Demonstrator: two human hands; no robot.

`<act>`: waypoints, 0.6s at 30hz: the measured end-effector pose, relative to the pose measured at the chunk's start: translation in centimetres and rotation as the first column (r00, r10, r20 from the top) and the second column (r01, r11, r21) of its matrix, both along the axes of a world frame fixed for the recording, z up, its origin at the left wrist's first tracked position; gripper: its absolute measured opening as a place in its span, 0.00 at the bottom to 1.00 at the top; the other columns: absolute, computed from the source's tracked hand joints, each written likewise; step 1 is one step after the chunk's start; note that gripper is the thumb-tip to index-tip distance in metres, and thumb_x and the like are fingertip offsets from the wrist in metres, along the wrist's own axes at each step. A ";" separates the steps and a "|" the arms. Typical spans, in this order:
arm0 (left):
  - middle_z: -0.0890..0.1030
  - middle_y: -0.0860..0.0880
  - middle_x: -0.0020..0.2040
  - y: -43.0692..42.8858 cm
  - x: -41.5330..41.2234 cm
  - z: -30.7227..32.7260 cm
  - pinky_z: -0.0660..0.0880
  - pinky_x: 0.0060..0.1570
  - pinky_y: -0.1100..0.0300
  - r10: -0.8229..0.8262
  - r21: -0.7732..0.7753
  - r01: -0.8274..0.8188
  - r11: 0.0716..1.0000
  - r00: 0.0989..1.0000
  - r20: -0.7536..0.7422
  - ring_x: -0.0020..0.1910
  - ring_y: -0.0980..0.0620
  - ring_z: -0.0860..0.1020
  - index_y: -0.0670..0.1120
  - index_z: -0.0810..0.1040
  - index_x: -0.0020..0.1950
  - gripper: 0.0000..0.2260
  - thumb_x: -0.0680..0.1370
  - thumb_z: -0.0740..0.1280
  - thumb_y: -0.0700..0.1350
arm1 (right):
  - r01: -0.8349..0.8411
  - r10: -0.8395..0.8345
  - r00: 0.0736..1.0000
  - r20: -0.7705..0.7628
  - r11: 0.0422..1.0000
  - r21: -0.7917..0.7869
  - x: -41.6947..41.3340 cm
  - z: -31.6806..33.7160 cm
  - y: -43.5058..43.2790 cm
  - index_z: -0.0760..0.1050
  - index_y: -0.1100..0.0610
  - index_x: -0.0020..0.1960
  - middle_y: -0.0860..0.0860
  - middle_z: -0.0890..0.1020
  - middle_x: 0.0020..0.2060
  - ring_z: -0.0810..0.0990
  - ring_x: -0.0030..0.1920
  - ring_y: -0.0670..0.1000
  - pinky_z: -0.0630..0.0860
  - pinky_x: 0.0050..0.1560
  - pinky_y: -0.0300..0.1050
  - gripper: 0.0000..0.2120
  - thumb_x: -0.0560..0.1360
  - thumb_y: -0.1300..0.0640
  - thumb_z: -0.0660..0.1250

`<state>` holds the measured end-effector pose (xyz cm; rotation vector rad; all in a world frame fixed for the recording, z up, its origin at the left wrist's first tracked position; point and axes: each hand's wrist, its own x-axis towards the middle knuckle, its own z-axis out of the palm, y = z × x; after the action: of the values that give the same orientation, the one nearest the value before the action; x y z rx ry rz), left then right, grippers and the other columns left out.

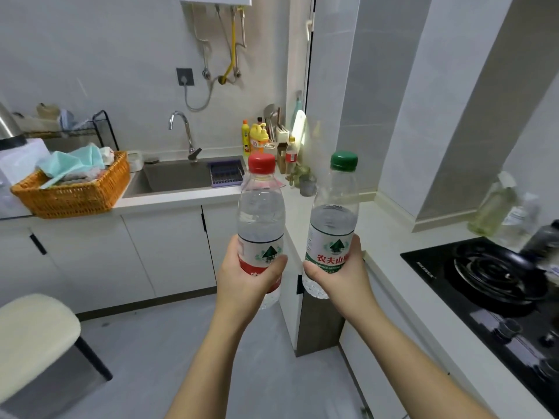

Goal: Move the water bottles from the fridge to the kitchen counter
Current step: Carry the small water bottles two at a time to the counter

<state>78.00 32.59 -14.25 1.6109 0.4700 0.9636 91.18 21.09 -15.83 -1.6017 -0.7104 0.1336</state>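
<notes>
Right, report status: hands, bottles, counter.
Left hand grips red-capped bottle, upright. Right hand grips green-capped bottle, upright. Neither on the counter yet. Bare counter ahead; stove at right.

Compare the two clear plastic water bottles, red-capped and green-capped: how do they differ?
The red-capped clear plastic bottle has a red label band; the green-capped clear plastic bottle has a green one. The left hand grips the red-capped one, the right hand the green-capped one. Both are roughly upright, capped and hold water.
</notes>
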 end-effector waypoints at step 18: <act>0.81 0.65 0.46 -0.3 20.9 -2.4 0.75 0.36 0.73 0.050 -0.044 -0.052 0.998 0.998 -0.035 0.45 0.64 0.80 0.65 0.73 0.51 0.19 0.68 0.77 0.50 | -0.013 0.012 1.000 -0.006 0.998 -0.059 22.3 -1.4 -0.7 0.65 0.49 0.62 0.41 0.77 0.54 0.78 0.56 0.41 0.74 0.47 0.32 0.32 0.66 0.57 0.79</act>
<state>98.85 32.26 -16.61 1.5838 0.5552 0.9586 113.50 20.43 -17.25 -1.6526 -0.7183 0.1691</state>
